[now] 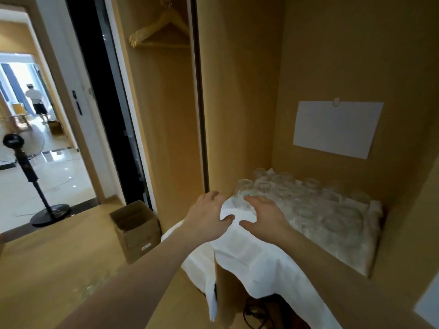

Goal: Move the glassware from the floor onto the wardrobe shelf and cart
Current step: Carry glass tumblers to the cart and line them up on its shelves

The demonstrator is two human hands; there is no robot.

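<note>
Clear, rounded glasses (308,205) stand upright (blurred, rims hard to read) on a white cloth (256,255) covering the wardrobe shelf (370,271), right of centre. Left hand (209,217) and right hand (263,214) hover spread, fingers relaxed, holding nothing, beside the nearest glass (242,193).

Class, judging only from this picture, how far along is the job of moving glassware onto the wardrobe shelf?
Done: many glasses stand on the cloth-covered shelf. In hand: nothing; the left hand and right hand hover open beside the nearest glass. Left: glassware seems to glint on the floor, blurred; no cart visible.
</note>
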